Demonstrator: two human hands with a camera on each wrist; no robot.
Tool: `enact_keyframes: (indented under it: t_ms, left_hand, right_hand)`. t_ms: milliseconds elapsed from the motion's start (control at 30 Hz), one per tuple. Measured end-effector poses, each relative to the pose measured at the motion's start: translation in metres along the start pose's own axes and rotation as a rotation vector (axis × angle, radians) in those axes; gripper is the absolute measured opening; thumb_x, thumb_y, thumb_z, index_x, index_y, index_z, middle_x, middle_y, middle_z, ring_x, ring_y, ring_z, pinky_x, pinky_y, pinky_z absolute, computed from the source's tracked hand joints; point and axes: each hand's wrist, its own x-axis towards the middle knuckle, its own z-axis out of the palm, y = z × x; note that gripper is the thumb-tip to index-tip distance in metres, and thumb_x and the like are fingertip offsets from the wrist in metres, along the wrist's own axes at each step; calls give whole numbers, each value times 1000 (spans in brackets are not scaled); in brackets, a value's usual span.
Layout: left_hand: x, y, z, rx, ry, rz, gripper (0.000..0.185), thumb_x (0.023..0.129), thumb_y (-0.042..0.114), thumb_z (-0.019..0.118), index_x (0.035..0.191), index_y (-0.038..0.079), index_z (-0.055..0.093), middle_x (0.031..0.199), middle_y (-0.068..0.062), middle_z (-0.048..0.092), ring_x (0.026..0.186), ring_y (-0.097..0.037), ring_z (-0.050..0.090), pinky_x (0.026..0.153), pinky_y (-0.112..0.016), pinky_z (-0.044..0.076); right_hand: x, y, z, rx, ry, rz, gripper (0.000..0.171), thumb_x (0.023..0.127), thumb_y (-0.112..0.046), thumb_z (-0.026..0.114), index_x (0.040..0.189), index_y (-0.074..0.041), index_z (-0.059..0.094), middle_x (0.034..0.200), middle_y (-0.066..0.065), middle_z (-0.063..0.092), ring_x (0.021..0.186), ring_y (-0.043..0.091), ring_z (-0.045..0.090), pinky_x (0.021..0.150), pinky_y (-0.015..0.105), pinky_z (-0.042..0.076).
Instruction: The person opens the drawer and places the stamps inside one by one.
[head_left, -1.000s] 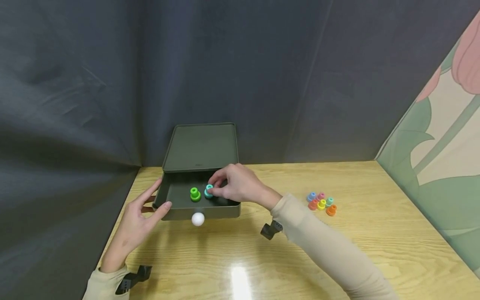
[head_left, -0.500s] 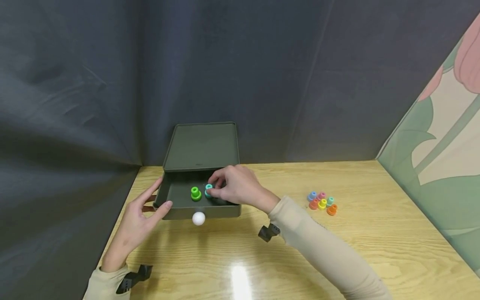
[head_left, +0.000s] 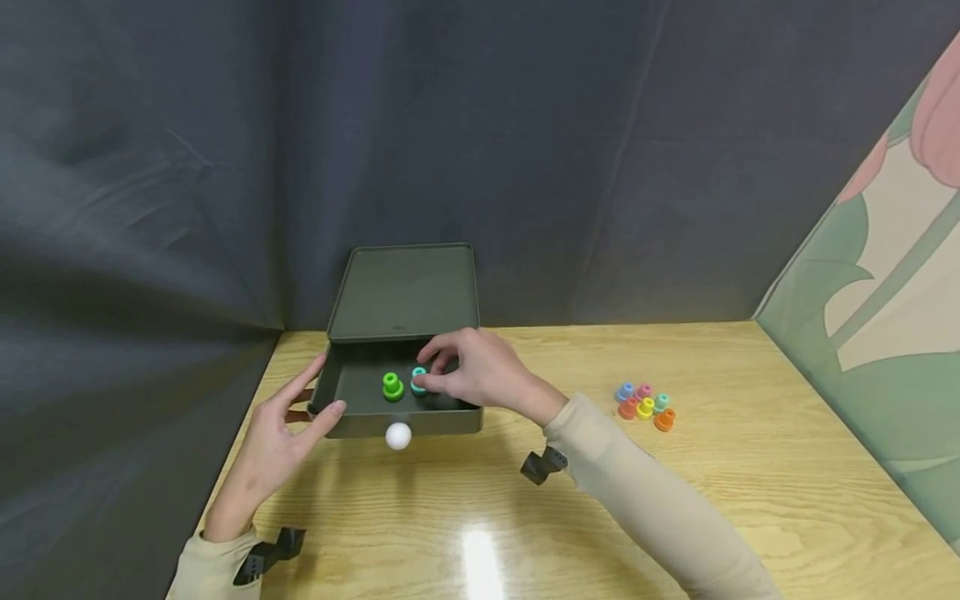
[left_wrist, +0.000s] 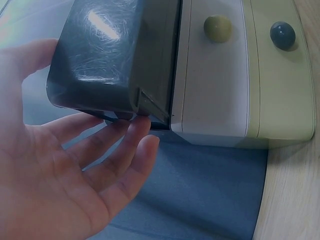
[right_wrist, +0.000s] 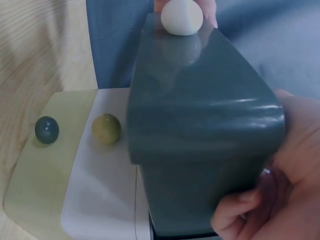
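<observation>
Pinching turquoise stepped peg (head_left: 417, 372) in right grip (head_left: 482, 369), inside drawer (head_left: 438, 423); release upright, without nudging green stepped peg (head_left: 392, 388) left of that grip. Clasping drawer's side in left grip (head_left: 273, 433); brace firmly.

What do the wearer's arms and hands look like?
Left sleeve and right sleeve are cream, long, ending at the wrists. Left wrist mount and right wrist mount are black, blocky. Left hand and right hand are ungloved.
</observation>
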Motion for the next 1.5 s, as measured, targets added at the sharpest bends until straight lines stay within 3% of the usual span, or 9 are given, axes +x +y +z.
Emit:
enact_keyframes:
  t_ms: [233, 467, 600, 867, 1200, 1500]
  left_hand:
    - [1, -1, 1, -3, -3, 4, 69, 101, 16, 73, 163, 16, 45, 160, -19, 54, 109, 11, 56, 84, -11, 51]
    - [0, -2, 1, -2, 1, 10, 68, 101, 15, 73, 163, 17, 45, 161, -20, 52, 110, 12, 55, 84, -11, 51]
    - [0, -2, 1, -3, 3, 9, 68, 101, 15, 73, 163, 16, 46, 161, -20, 52, 110, 12, 55, 84, -10, 50]
    - [0, -2, 2, -11, -5, 1, 69, 101, 15, 73, 163, 18, 45, 161, -18, 52, 110, 12, 55, 85, -9, 50]
    - [-1, -6, -2, -3, -18, -14, 68, 103, 18, 71, 164, 19, 43, 164, -18, 49, 111, 12, 54, 85, -9, 49]
    - [1, -7, -1, -12, -25, -12, 68, 103, 18, 71, 164, 20, 44, 164, -16, 49, 110, 12, 55, 86, -9, 48]
  right_hand:
    - [-3, 5, -3, 114, 10, -49, 27, 94, -32, 83, 114, -15, 80, 83, -13, 77, 75, 3, 69, 77, 26, 52]
    - [-4, 16, -7, 211, 44, -139, 22, 92, -22, 85, 110, -9, 81, 83, -6, 77, 62, 8, 63, 59, 22, 47]
    - [-9, 21, -10, 246, 85, -162, 19, 92, -21, 84, 107, -10, 82, 84, -5, 78, 62, 10, 62, 58, 22, 46]
    - [-27, 30, -18, 346, 195, -78, 13, 93, -22, 83, 104, -18, 82, 89, -4, 79, 77, 16, 69, 64, 26, 50]
    - [-44, 50, -21, 380, 224, -5, 15, 93, -21, 83, 104, -12, 81, 85, 0, 77, 68, 18, 65, 59, 24, 49]
    - [-65, 75, -16, 374, 282, 6, 15, 94, -15, 81, 106, -7, 80, 84, 4, 78, 62, 14, 64, 55, 25, 49]
